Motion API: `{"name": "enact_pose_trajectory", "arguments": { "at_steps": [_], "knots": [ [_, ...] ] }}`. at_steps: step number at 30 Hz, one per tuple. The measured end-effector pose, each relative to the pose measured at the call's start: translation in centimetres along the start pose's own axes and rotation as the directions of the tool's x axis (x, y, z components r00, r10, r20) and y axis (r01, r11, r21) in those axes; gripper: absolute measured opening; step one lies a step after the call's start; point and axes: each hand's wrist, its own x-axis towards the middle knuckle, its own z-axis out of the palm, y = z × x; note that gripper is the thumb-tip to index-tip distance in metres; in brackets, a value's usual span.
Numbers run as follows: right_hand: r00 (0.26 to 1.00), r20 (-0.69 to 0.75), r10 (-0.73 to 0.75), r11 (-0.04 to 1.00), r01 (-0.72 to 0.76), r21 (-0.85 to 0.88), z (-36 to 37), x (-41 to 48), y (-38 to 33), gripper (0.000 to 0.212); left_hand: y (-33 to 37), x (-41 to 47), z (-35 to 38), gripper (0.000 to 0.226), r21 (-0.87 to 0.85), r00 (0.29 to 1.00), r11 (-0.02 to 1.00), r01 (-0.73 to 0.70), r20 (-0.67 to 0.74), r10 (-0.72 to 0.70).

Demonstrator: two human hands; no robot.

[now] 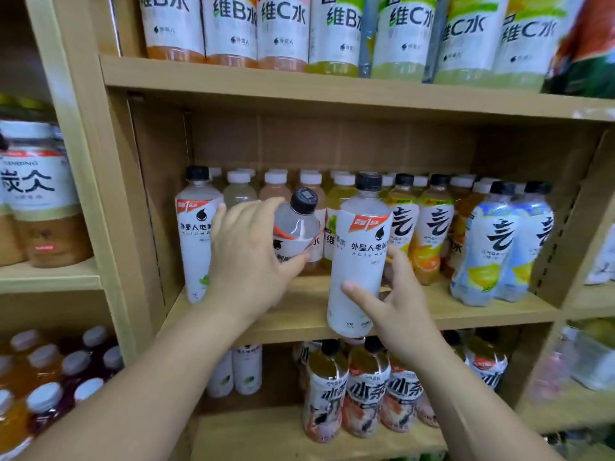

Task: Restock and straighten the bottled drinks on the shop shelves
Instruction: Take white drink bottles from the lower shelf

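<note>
A tilted bottle (296, 227) is gripped by the left hand (249, 254) above the middle shelf (432, 314); an upright bottle (361, 261) at its edge is held by the right hand (399, 304); standing both in line seems required next.

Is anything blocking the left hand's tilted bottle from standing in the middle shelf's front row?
Nothing visible does. The left hand holds the tilted black-capped white-labelled bottle above bare wooden shelf board, between the upright white bottle by the left wall and the matching bottle in the right hand.
</note>
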Motion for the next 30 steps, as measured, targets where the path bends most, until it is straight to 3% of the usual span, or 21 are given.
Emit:
{"name": "enact_pose_trajectory", "arguments": {
  "at_steps": [4, 8, 13, 17, 23, 27, 30],
  "knots": [
    [0.999, 0.021, 0.029, 0.989, -0.031, 0.143, -1.6, -2.2, -0.7, 0.068, 2.1, -1.9, -2.0, 0.074, -0.339, 0.984, 0.926, 0.164, -0.007, -0.176],
    [0.993, 0.087, 0.077, 0.961, -0.097, 0.258, -2.0, -5.3, 0.1, 0.071, 4.0, -5.2, -4.1, 0.068, -0.466, 0.951, 0.845, 0.26, -0.029, -0.309],
    [0.96, 0.249, 0.13, 0.937, -0.201, 0.287, -1.6, -8.4, 2.6, 0.066, 5.5, -10.8, -6.0, 0.066, -0.47, 0.897, 0.791, 0.392, 0.002, -0.443],
    [0.912, 0.377, 0.162, 0.932, -0.267, 0.245, -0.6, -10.4, 5.3, 0.074, 4.8, -16.4, -5.1, 0.07, -0.45, 0.812, 0.716, 0.534, 0.037, -0.582],
    [0.841, 0.493, 0.223, 0.923, -0.345, 0.17, 2.6, -13.7, 10.3, 0.071, 1.8, -24.1, -1.3, 0.08, -0.394, 0.676, 0.597, 0.699, 0.091, -0.731],
    [0.781, 0.571, 0.254, 0.919, -0.379, 0.109, 5.3, -13.9, 13.1, 0.071, -1.0, -26.3, 1.4, 0.073, -0.342, 0.684, 0.609, 0.716, 0.162, -0.712],
    [0.783, 0.555, 0.28, 0.923, -0.378, 0.068, 8.1, -13.7, 15.2, 0.074, -4.1, -26.9, 3.4, 0.076, -0.338, 0.702, 0.625, 0.704, 0.193, -0.686]
  ]
}}
